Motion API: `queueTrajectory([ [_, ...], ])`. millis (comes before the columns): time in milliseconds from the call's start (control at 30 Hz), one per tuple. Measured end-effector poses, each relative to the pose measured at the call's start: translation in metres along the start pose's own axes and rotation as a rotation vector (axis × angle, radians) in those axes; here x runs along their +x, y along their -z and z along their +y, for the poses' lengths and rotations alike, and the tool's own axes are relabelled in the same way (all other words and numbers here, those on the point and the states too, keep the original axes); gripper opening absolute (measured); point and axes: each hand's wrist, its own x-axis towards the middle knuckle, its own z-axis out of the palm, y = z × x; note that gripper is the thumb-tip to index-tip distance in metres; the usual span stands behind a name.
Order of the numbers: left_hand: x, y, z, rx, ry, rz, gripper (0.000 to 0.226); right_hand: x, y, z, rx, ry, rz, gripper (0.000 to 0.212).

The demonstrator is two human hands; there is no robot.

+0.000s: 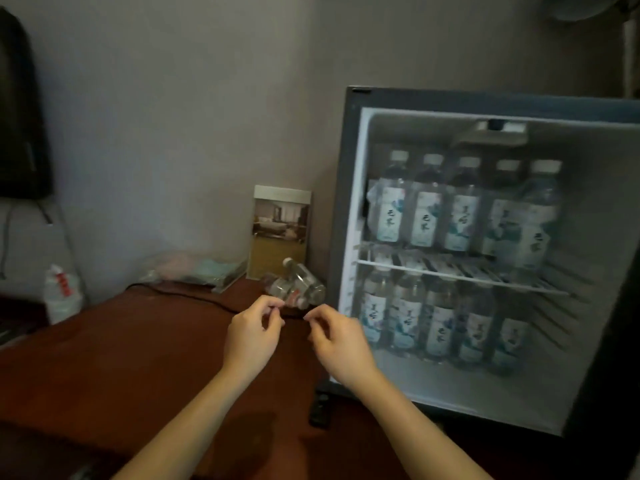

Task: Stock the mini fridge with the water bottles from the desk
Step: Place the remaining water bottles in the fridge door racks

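The mini fridge [349, 202] stands open on the right of the desk [121, 358]. Several labelled water bottles [426, 206] fill its upper wire shelf and several more [408, 317] stand on its floor. A few clear bottles [298, 282] lie on their sides on the desk just left of the fridge. My left hand [251, 336] and my right hand [336, 344] hover side by side over the desk, just in front of those lying bottles. Both have loosely curled fingers and hold nothing.
A printed stand-up card [280, 230] leans on the wall behind the lying bottles. A clear tray with packets [201, 268] sits to its left, and a black cable [194, 297] runs across the desk. A white plastic bag [62, 292] stands at the far left. A dark remote [320, 407] lies by the fridge's front corner.
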Motion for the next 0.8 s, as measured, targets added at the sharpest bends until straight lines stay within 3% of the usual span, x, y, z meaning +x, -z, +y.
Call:
queueTrajectory([
  [100,0.005,0.008,-0.039,0.031,0.112,-0.007,0.016,0.023,-0.041,0.000,-0.036,-0.095,-0.163,0.021],
  [233,0.021,-0.006,-0.082,0.035,0.213,-0.052,0.020,0.060,-0.091,0.012,-0.081,-0.326,-0.315,0.047],
  [367,0.043,-0.038,-0.116,-0.001,0.318,-0.125,0.022,0.104,-0.125,0.027,-0.172,-0.543,-0.182,0.068],
  [500,0.063,-0.064,-0.140,-0.054,0.439,-0.197,0.026,0.152,-0.145,0.045,-0.168,-0.701,-0.044,0.076],
  [800,0.071,-0.062,-0.174,-0.119,0.524,-0.219,0.020,0.200,-0.177,0.096,-0.317,-0.794,0.144,0.078],
])
